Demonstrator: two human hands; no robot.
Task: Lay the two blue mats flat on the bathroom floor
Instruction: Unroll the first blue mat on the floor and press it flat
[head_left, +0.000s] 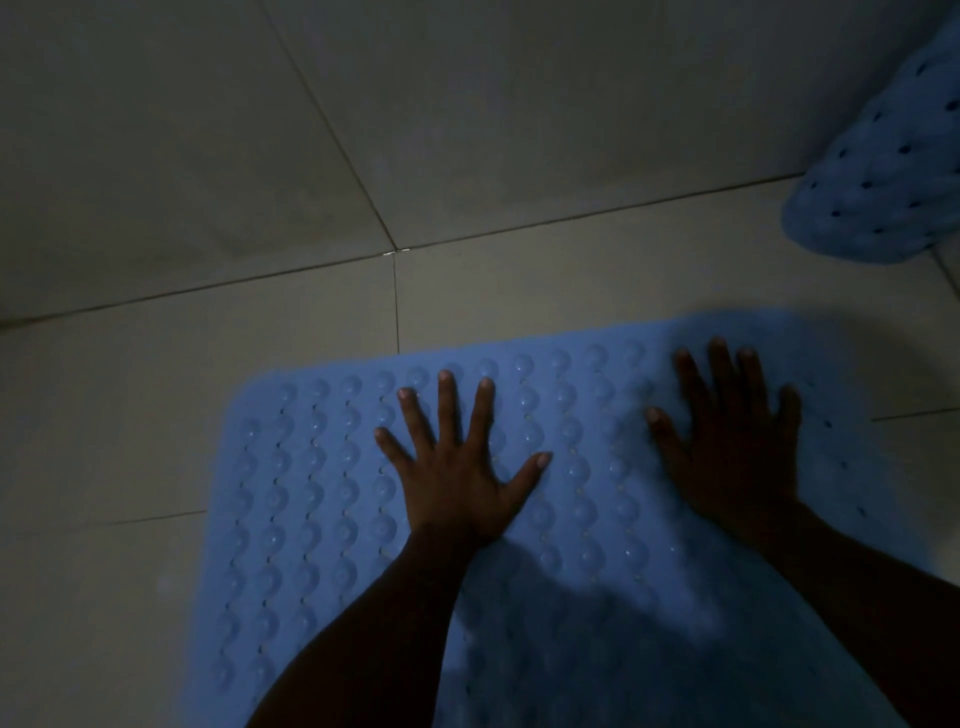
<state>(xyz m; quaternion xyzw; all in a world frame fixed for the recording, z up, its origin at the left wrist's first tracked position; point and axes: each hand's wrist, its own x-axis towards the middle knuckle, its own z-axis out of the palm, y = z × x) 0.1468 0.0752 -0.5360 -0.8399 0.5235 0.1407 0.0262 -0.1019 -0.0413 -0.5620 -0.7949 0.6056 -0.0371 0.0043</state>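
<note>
A blue mat (311, 509) covered in rows of round suction cups lies flat on the tiled floor and fills the lower middle of the view. My left hand (457, 467) presses palm-down on its middle, fingers spread. My right hand (727, 441) presses palm-down near the mat's far right part, fingers also spread. A second blue mat (883, 171), dotted with dark holes, is bunched or curled against the wall at the upper right, partly cut off by the frame edge.
Grey floor tiles (156, 415) with dark grout lines surround the mat on the left and beyond it. A tiled wall (467, 104) rises just past the mat's far edge. The light is dim and my arms cast shadows.
</note>
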